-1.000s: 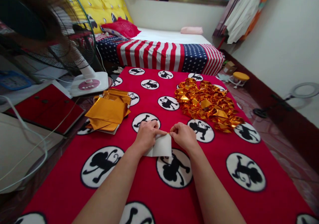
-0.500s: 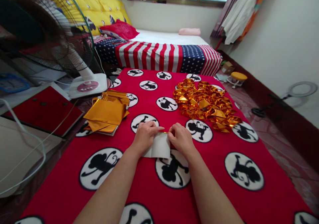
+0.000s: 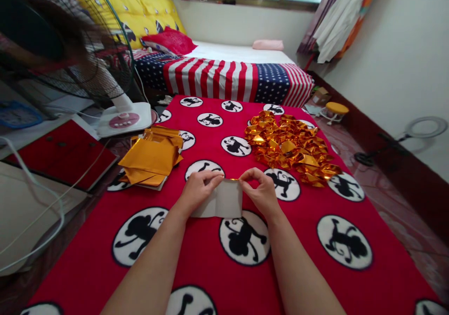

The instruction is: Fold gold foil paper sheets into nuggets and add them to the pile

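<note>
A sheet of foil paper (image 3: 228, 200), pale side up, lies on the red monkey-print cloth (image 3: 291, 263) in front of me. A narrow gold strip is folded over along its far edge. My left hand (image 3: 198, 189) pinches that edge near its left part, thumb against fingers. At the far right corner my right hand (image 3: 260, 189) grips the same edge between thumb and fingertips. To the left rests a stack of gold foil sheets (image 3: 149, 156). A heap of folded gold foil pieces (image 3: 291, 146) sits to the right.
An electric fan (image 3: 121, 114) stands at the left, beside a dark red panel (image 3: 63, 156) and a white cable (image 3: 42, 189). Beyond the cloth is a bed (image 3: 224, 79). A yellow stool (image 3: 336, 108) and a ring-shaped stand (image 3: 426, 127) are on the floor at right.
My hands have moved apart along the sheet's far edge, the left one leftward and the right one slightly rightward. More of the pale paper and its gold fold shows between them.
</note>
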`<state>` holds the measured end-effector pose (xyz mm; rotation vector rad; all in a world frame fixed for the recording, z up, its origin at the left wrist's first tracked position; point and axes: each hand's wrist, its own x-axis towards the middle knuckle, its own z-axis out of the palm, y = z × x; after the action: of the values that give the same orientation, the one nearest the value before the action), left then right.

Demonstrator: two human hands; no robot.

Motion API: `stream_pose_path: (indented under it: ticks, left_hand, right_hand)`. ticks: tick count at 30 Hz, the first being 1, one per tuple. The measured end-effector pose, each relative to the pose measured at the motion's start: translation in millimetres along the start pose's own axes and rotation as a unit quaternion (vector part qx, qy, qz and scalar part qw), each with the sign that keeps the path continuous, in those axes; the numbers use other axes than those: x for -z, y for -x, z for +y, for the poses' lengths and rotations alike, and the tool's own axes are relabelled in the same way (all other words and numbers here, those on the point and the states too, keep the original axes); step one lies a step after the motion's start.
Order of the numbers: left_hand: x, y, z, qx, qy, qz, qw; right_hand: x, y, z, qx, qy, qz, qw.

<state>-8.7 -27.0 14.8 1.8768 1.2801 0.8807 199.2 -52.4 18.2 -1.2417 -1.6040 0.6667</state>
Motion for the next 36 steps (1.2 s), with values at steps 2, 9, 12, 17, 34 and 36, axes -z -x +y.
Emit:
stream_pose_path:
  ticks: [2,9,12,17,34,36]
  left_hand:
    - [0.9,0.3,1.4,0.035,0.025,0.004,0.999]
    - [2.9,2.0,7.2,0.065,0.018,0.013,0.998]
    - [4.5,2.3,10.6,0.070,0.034,0.005,0.997]
    - [6.5,1.4,14.5,0.074,0.050,-0.008,0.996]
    - [13.9,3.4,16.2,0.044,0.040,-0.036,0.998]
    - [13.4,3.2,16.3,0.035,0.040,-0.032,0.998]
  right_hand:
    - [0.9,0.5,-1.6,0.014,-0.003,0.003,1.000]
    - [0.7,2.2,-4.1,0.031,0.012,0.000,0.999]
    - [0.8,2.4,-5.4,0.037,0.014,0.006,0.999]
    - [0.9,2.1,-7.1,0.048,0.005,0.016,0.999]
    - [2.3,1.4,-2.8,0.038,-0.030,0.011,0.999]
    - [2.4,0.9,-1.8,0.036,-0.039,-0.006,0.999]
